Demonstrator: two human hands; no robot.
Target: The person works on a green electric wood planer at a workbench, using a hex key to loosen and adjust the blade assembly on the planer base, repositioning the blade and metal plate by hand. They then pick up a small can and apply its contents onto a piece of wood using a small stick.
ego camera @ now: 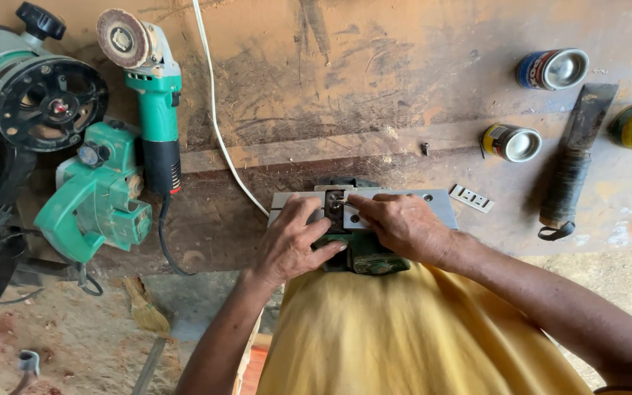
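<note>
A green power planer (366,257) lies upside down at the bench edge against my yellow shirt, its grey metal sole plate (437,202) facing up. My left hand (292,241) rests on the left part of the plate, fingers curled beside the dark blade slot (335,203). Over the plate's middle lies my right hand (402,223), its fingertips pinched on a small part at the slot. What the fingertips pinch is too small to tell.
At the left of the worn wooden bench (345,80) stand a green angle grinder (153,102), a green electric planer (96,197) and a router (34,91). A white cable (217,124) runs down to the tool. Three tins (512,142), a wrapped-handle blade (576,164) and a small metal plate (471,198) lie at right.
</note>
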